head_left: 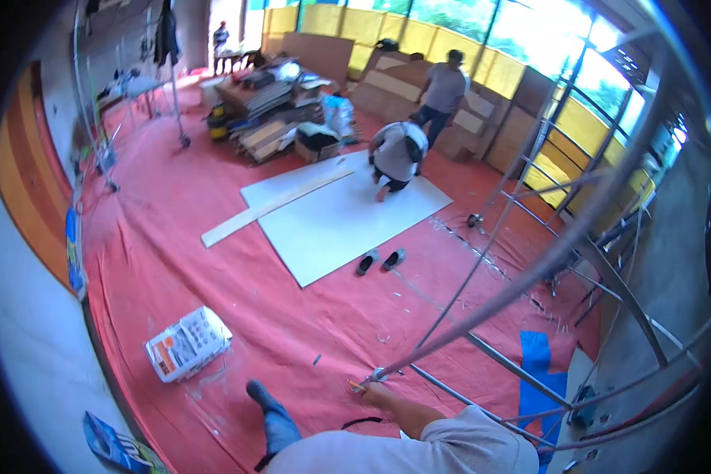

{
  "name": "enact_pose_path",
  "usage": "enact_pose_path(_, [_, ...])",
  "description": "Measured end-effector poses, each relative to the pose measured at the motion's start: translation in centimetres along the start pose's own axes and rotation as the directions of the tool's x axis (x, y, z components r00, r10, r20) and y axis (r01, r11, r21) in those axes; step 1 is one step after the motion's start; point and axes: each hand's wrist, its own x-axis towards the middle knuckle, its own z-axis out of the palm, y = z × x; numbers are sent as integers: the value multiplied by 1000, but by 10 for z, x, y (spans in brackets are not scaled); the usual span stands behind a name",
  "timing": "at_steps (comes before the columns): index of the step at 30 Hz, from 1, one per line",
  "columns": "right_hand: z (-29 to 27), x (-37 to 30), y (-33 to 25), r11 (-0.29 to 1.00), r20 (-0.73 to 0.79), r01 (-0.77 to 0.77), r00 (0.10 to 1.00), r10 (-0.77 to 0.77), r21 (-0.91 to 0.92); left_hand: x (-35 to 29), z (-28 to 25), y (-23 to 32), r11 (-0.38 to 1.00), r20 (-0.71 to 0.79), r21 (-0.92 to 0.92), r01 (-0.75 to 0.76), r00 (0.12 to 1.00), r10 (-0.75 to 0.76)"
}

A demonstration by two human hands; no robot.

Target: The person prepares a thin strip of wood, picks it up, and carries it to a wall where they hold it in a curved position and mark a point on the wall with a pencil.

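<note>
My right hand point(377, 394) reaches forward from a grey sleeve at the lower middle. Its fingers are closed on a thin orange stick point(355, 386), pencil-like in shape but too small to be sure. Right by the fingers is the lower end of a scaffold frame point(442, 384), with a small pale round part point(379, 374); whether I touch it I cannot tell. My left hand is out of view. To the left, my leg in blue jeans point(280, 426) stretches over the red floor sheet point(284, 316).
A person point(399, 154) crouches on a large white board point(332, 229) beside a long pale plank point(276, 207); another person point(445, 87) stands behind. Shoes point(381, 261) lie near the board. A white bag point(188, 344) sits left. Stacked panels point(261, 95) fill the back; scaffold tubes point(521, 276) cross the right.
</note>
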Motion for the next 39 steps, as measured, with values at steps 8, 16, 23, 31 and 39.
enact_pose_path(8, [-89,155,20,943,55,-38,997,59,-330,199,-81,4,972,-95,-72,224,969,-230])
enact_pose_path(16, [-173,279,-139,866,184,-497,856,482,44,464,-155,252,927,-6,-373,44,999,-50])
enact_pose_path(23, [-196,525,-165,992,318,88,947,-54,-92,667,-178,478,868,39,-461,-183,973,227])
enact_pose_path(31, [-374,880,-304,986,69,123,991,-115,-111,823,-157,449,978,-50,-89,188,980,-193])
enact_pose_path(39, [-552,1103,-520,778,-3,-51,998,68,626,913,-181,558,851,79,-131,508,861,-502])
